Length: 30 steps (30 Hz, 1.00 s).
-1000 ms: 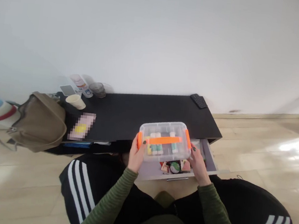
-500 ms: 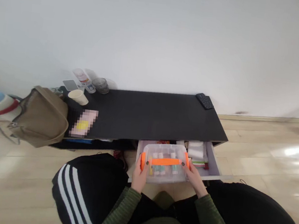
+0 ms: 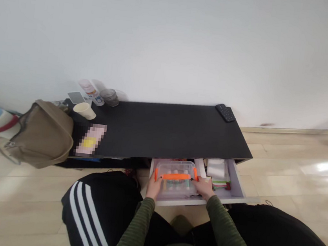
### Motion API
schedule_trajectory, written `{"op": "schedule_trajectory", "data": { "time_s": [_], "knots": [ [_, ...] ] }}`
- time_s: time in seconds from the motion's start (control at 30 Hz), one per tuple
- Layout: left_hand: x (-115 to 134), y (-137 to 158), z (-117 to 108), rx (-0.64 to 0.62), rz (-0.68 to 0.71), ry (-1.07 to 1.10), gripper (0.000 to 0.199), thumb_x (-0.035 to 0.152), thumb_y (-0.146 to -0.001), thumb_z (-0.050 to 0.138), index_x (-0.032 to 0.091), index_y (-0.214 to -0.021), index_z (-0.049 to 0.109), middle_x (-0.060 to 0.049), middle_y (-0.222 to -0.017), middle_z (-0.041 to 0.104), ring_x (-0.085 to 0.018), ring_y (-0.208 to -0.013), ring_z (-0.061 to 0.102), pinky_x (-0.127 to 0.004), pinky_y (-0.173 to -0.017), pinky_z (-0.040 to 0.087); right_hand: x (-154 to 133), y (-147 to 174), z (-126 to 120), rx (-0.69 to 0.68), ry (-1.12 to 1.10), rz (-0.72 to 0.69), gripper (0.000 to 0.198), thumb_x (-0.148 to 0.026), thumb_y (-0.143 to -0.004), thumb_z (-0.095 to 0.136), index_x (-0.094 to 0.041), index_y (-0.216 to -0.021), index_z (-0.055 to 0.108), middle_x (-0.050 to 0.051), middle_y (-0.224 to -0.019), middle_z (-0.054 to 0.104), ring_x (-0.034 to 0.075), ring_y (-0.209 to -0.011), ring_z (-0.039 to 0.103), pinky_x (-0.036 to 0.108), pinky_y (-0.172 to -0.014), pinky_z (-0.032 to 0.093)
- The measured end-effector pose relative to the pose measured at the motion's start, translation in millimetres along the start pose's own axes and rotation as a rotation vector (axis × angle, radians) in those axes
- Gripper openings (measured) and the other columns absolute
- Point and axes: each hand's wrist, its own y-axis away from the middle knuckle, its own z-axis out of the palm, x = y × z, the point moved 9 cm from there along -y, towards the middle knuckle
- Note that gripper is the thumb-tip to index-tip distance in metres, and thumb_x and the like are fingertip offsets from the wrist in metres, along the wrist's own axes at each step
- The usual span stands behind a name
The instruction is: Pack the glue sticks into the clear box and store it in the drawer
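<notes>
Between my two hands is a clear plastic storage box with an orange handle and orange side clips. Several small white-and-green tubes or bottles show through its lid. My left hand grips the box's left side by the clip, and my right hand grips its right side. The box sits within the left part of an open white drawer; whether it rests on the drawer's bottom I cannot tell. Right of the box lie white packets and a bag with a green strip.
The drawer juts from a low black cabinet. On its top stand a paper cup, a spray can, a dark glass and a black keyboard-like object. A brown bag sits at the left end. My knees flank the drawer.
Both my hands have lowered the storage box into the drawer, tilting it and shifting it slightly left. More of the drawer shows at the box's right.
</notes>
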Motion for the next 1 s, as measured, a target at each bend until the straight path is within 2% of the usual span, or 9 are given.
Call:
{"op": "schedule_trajectory", "data": {
  "time_s": [0.17, 0.27, 0.33, 0.43, 0.5, 0.57, 0.63, 0.77, 1.0],
  "knots": [
    [27.1, 10.3, -2.2, 0.008, 0.199, -0.162, 0.052, 0.019, -0.086, 0.049, 0.013, -0.137, 0.050, -0.014, -0.148, 0.047, -0.023, -0.140, 0.041, -0.036, -0.118, 0.028, -10.3, 5.9, -5.5, -0.022, 0.092, -0.018, 0.023, -0.016, -0.076, 0.059, -0.012, -0.097, 0.069, 0.012, -0.086, 0.072, 0.023, -0.084, 0.067, 0.029, -0.077, 0.049],
    [50.1, 32.0, 0.7, -0.003, 0.380, -0.212, 0.049, 0.018, -0.084, 0.048, 0.013, -0.132, 0.054, -0.014, -0.147, 0.048, -0.023, -0.140, 0.040, -0.039, -0.118, 0.028, -30.8, 19.2, -15.9, 0.044, 0.101, -0.167, 0.037, -0.015, -0.076, 0.058, -0.012, -0.111, 0.066, 0.015, -0.110, 0.071, 0.026, -0.107, 0.064, 0.031, -0.093, 0.045],
    [61.1, 53.3, 6.1, -0.057, 0.461, -0.216, 0.043, 0.018, -0.084, 0.047, 0.016, -0.125, 0.058, -0.013, -0.140, 0.054, -0.023, -0.135, 0.046, -0.040, -0.114, 0.035, -43.5, 34.9, -21.9, 0.092, 0.074, -0.281, 0.042, -0.020, -0.078, 0.055, -0.013, -0.119, 0.062, 0.014, -0.120, 0.067, 0.025, -0.113, 0.061, 0.033, -0.097, 0.044],
    [67.9, 90.7, 21.0, -0.235, 0.512, -0.241, 0.027, 0.023, -0.086, 0.044, 0.019, -0.102, 0.066, -0.009, -0.106, 0.070, -0.020, -0.102, 0.065, -0.034, -0.091, 0.050, -47.4, 62.5, -21.9, 0.091, -0.012, -0.341, 0.035, -0.027, -0.081, 0.051, -0.015, -0.112, 0.064, 0.012, -0.107, 0.071, 0.023, -0.098, 0.067, 0.031, -0.084, 0.050],
    [64.6, 112.9, 32.6, -0.371, 0.491, -0.301, 0.024, 0.024, -0.087, 0.044, 0.019, -0.093, 0.066, -0.005, -0.083, 0.070, -0.017, -0.077, 0.066, -0.028, -0.073, 0.050, -41.2, 79.7, -12.3, 0.018, -0.061, -0.310, 0.027, -0.031, -0.084, 0.048, -0.016, -0.099, 0.065, 0.008, -0.087, 0.072, 0.019, -0.074, 0.068, 0.028, -0.068, 0.050],
    [57.1, 128.9, 44.5, -0.495, 0.443, -0.404, 0.022, 0.022, -0.085, 0.044, 0.020, -0.087, 0.065, -0.002, -0.067, 0.066, -0.015, -0.063, 0.062, -0.025, -0.063, 0.046, -31.9, 94.4, 2.7, -0.085, -0.046, -0.248, 0.023, -0.031, -0.085, 0.046, -0.017, -0.084, 0.064, 0.004, -0.070, 0.069, 0.016, -0.057, 0.062, 0.026, -0.057, 0.045],
    [52.1, 136.8, 53.6, -0.557, 0.430, -0.557, 0.019, 0.021, -0.082, 0.047, 0.021, -0.081, 0.066, -0.001, -0.065, 0.066, -0.016, -0.064, 0.062, -0.026, -0.063, 0.043, -25.5, 104.9, 13.1, -0.122, 0.052, -0.214, 0.022, -0.028, -0.083, 0.048, -0.018, -0.071, 0.062, 0.002, -0.063, 0.067, 0.016, -0.055, 0.061, 0.025, -0.056, 0.041],
    [54.2, 133.6, 62.7, -0.541, 0.457, -0.805, 0.018, 0.022, -0.081, 0.050, 0.021, -0.083, 0.067, -0.003, -0.077, 0.071, -0.020, -0.078, 0.066, -0.028, -0.070, 0.042, -29.7, 110.3, 14.8, -0.021, 0.262, -0.240, 0.025, -0.026, -0.082, 0.051, -0.018, -0.063, 0.065, 0.004, -0.064, 0.068, 0.017, -0.063, 0.061, 0.025, -0.059, 0.035],
    [70.3, 120.8, 63.7, -0.478, 0.458, -0.804, 0.018, 0.023, -0.085, 0.048, 0.023, -0.084, 0.066, -0.002, -0.078, 0.071, -0.020, -0.080, 0.067, -0.028, -0.069, 0.039, -47.7, 92.1, 9.7, 0.031, 0.289, -0.236, 0.034, -0.027, -0.086, 0.046, -0.017, -0.060, 0.067, 0.005, -0.063, 0.069, 0.016, -0.061, 0.060, 0.025, -0.059, 0.033]
  ]
}}
